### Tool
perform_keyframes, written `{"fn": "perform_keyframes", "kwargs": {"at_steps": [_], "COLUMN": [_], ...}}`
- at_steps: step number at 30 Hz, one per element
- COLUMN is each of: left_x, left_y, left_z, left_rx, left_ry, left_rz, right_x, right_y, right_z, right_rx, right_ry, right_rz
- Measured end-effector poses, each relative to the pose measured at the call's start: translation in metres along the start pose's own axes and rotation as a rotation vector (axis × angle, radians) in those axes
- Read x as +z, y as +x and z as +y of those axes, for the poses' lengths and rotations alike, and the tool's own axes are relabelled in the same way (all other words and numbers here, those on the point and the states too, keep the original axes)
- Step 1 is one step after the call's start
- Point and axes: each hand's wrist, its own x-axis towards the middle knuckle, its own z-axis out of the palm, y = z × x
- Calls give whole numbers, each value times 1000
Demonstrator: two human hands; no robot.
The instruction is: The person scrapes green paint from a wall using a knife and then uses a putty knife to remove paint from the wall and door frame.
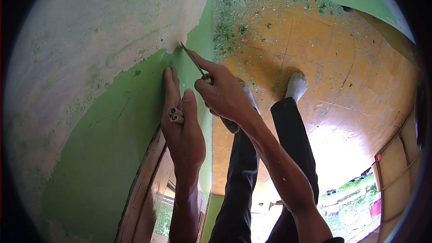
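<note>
My right hand [225, 92] is closed round the handle of a knife [192, 59] with a narrow metal blade. Its tip meets the wall where green paint [103, 139] borders a pale stripped area [112, 22]. My index finger stretches along the blade. Lower and to the left, my left hand [184, 130] leans against the green wall, fingers straight and pointing up. Two small grey rolled tubes [176, 115] sit end-on between its thumb and fingers; what they are made of is unclear.
Green and pale flakes [234, 18] cover the orange tiled floor [324, 63] along the wall. My feet in grey socks [296, 85] stand on the tiles. A wooden frame [146, 184] runs beside my left forearm. Bright daylight enters at the lower right, near a light panel [398, 180].
</note>
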Motion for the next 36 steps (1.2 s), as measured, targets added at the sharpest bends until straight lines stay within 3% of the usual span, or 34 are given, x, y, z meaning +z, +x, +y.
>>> {"fn": "perform_keyframes", "kwargs": {"at_steps": [3, 11, 12, 14, 17, 19, 23, 25, 27, 29, 30, 32, 36], "left_x": [3, -9, -6, 0, -1, 5, 2, 7, 2, -3, -3, 1, 4], "left_y": [2, 19, 15, 2, 1, 0, 1, 1, 8, 20, 16, 5, 3], "left_z": [9, 40, 29, 2, 0, -4, 1, 0, 10, 42, 22, -31, -2], "left_rx": [-69, -465, -462, -7, -3, 2, -41, -33, -18, -488, -486, -20, -29], "left_ry": [-11, -399, -403, -4, 18, 7, 41, 5, -14, -389, -391, 21, 9], "left_rz": [29, 98, 97, 20, 19, 41, 35, 42, 57, 124, 127, 62, 34], "right_x": [-1, -1, 0, -2, -8, -1, -9, -2, -3, -10, -7, 0, -7], "right_y": [-1, 7, 6, 8, 9, 7, 10, 9, 13, 15, 14, 11, 22], "right_z": [-3, 4, 5, 2, -2, -1, -3, 5, 5, -1, 2, 10, 12], "right_rx": [4, 31, -5, -43, 151, -27, 112, -37, -15, 122, 120, -31, -3], "right_ry": [-22, 6, -2, -7, 27, -66, -11, -61, -63, 0, -2, -41, -54], "right_rz": [1, 10, 26, 34, -97, 25, -50, 14, 17, -46, -48, 18, 10]}}
